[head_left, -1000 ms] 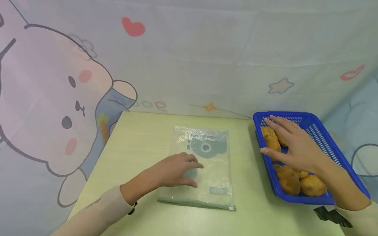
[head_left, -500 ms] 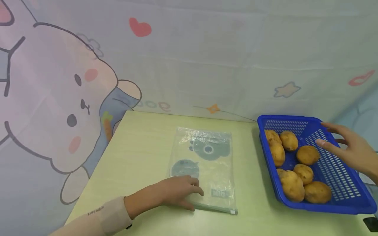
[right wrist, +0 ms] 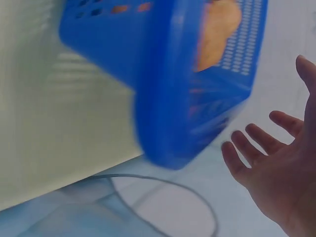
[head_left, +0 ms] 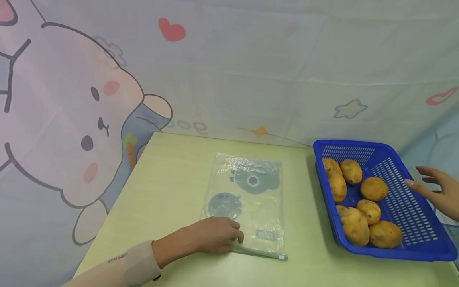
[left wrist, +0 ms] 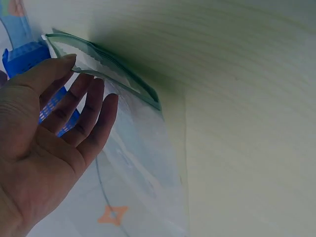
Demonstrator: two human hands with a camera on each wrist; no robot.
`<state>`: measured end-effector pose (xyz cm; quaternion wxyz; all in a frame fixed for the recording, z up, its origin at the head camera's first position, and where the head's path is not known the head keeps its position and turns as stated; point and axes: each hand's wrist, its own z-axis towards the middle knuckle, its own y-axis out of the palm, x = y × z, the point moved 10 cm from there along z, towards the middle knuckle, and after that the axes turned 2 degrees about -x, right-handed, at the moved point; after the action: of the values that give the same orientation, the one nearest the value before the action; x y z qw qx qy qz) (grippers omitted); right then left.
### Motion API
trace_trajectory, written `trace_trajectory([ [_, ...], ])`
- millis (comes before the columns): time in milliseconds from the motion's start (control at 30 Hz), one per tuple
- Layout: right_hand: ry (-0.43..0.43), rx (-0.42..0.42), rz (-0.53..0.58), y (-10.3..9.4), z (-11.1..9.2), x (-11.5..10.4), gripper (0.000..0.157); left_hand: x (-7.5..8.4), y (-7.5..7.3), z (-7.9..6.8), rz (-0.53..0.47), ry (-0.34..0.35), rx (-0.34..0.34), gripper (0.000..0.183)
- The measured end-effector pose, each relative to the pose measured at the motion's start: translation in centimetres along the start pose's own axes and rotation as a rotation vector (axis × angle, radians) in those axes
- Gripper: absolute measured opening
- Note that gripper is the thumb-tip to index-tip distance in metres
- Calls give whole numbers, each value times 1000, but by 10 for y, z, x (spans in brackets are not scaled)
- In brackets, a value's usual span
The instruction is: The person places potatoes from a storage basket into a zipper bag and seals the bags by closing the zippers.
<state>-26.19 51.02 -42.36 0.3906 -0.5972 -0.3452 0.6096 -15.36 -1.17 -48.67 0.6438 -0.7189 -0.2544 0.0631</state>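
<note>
A clear zip bag point(head_left: 251, 219) with blue-green animal prints lies flat on the table, its green zip edge toward me. At that edge is my left hand point(head_left: 220, 235); in the left wrist view its thumb and fingertips pinch one lip of the bag point(left wrist: 123, 84), and the mouth gapes. My right hand point(head_left: 442, 191), fingers spread and holding nothing, hovers by the right rim of a blue plastic basket point(head_left: 412, 199). Several potatoes point(head_left: 374, 188) sit in the basket, mostly along its left and near sides. The right wrist view shows the hand point(right wrist: 281, 158) apart from the basket.
The pale yellow-green table point(head_left: 168, 175) carries the bag in the middle and the basket at the right. Behind it hangs a printed cloth point(head_left: 233, 79) with a large cartoon animal on the left. The basket stands close to the table's right edge.
My right hand has moved right, from over the potatoes to beyond the basket's rim. My left hand has come nearer along the bag to its zip edge, and its fingers have curled in.
</note>
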Motion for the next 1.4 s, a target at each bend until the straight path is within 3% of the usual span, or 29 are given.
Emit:
trace_trajectory([
  [133, 56, -64, 8, 11, -1, 22, 82, -1, 2, 1, -11, 5, 22, 18],
  [267, 89, -162, 157, 26, -3, 40, 78, -2, 2, 0, -27, 2, 42, 21],
  [367, 105, -217, 272, 36, -3, 50, 66, -2, 2, -1, -39, 11, 49, 21],
  [500, 97, -227, 311, 37, -3, 59, 49, -3, -1, 0, -89, 28, 60, 19],
  [600, 97, -238, 314, 35, -4, 61, 49, -5, -5, 3, -230, 50, 84, 17],
  [733, 114, -277, 317, 36, -7, 60, 55, -8, -15, 8, -497, 50, 116, 17],
  [967, 107, -353, 306, 38, -7, 55, 60, -7, -40, 30, -917, -110, 175, 12],
  [1167, 119, -383, 295, 40, -7, 53, 64, -1, -62, 61, -1227, -221, 288, 9],
  [1400, 126, -384, 293, 38, -8, 52, 63, 4, -86, 114, -1407, -250, 357, 11],
])
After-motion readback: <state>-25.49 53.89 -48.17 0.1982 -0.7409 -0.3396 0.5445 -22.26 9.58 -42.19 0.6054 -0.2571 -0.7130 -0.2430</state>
